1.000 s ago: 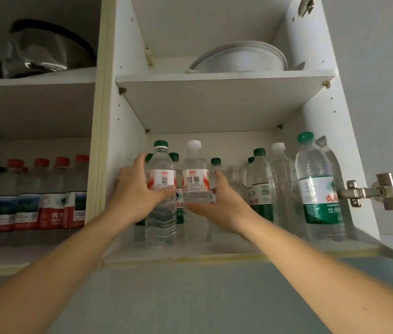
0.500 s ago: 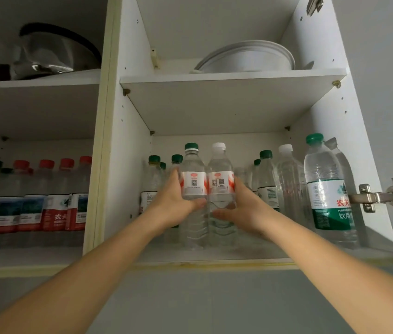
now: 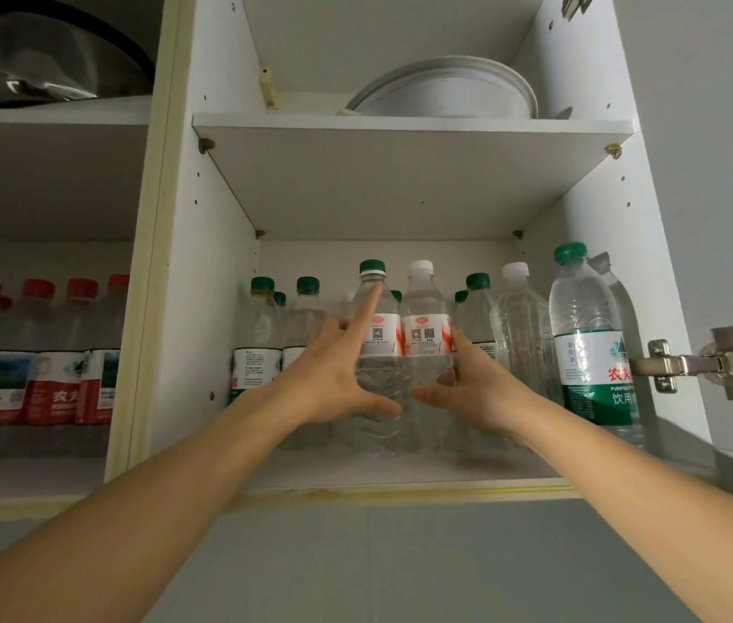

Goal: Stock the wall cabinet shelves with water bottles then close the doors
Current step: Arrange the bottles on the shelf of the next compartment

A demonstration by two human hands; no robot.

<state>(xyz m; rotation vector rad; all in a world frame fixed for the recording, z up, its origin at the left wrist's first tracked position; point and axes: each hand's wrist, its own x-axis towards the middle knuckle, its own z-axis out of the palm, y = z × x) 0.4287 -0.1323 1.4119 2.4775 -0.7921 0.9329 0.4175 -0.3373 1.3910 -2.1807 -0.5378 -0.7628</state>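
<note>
Two clear water bottles with red-and-white labels stand side by side on the lower shelf (image 3: 400, 476) of the open wall cabinet. One has a green cap (image 3: 385, 341), the other a white cap (image 3: 427, 337). My left hand (image 3: 333, 379) touches the green-capped bottle with its fingers spread, the index finger lying straight up the front and the thumb low across it. My right hand (image 3: 475, 386) holds the white-capped bottle, thumb in front and fingers round its right side. Several more bottles stand behind and beside them.
A large green-labelled bottle (image 3: 589, 353) stands at the shelf's right front, close to a metal door hinge (image 3: 693, 364). White bowls (image 3: 445, 89) sit on the upper shelf. The left compartment holds several red-capped bottles (image 3: 54, 375), with a dark-rimmed pot (image 3: 54, 60) above them.
Both bottles have moved right and deeper onto the shelf. My left hand has loosened from a grip, with its fingers spreading and the index finger straightening.
</note>
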